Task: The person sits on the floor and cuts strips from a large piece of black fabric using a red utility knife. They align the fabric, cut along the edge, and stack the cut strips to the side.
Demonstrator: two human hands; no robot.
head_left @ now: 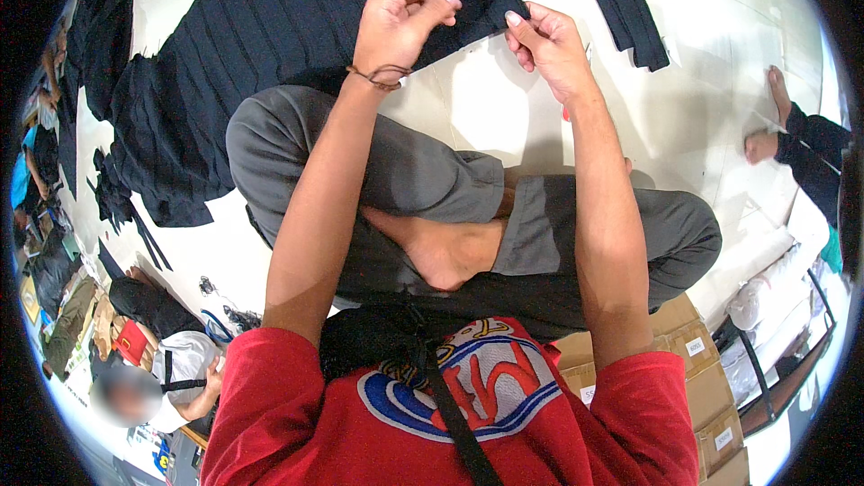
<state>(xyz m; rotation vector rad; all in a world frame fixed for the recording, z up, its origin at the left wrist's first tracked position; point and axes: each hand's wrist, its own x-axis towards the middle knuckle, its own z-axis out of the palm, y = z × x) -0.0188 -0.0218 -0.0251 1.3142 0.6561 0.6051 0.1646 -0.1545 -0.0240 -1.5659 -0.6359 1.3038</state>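
I sit cross-legged on the floor with a large black pleated cloth (297, 4) spread out in front of me. My right hand (551, 47) is closed in a pinch at the cloth's near right corner, with thumb and forefinger on its edge. My left hand (402, 22) hovers over the cloth, thumb and fingers drawn together. Whatever is between them, if anything, is too small to make out. A brown cord bracelet (382, 78) circles my left wrist.
A narrow black pleated strip (621, 4) lies at the far right. More dark cloth (99, 36) is heaped at the left. Cardboard boxes (688, 342) stand behind me on the right. Another person's bare feet (763, 146) show at the right, and a seated person (184, 364) is at the lower left.
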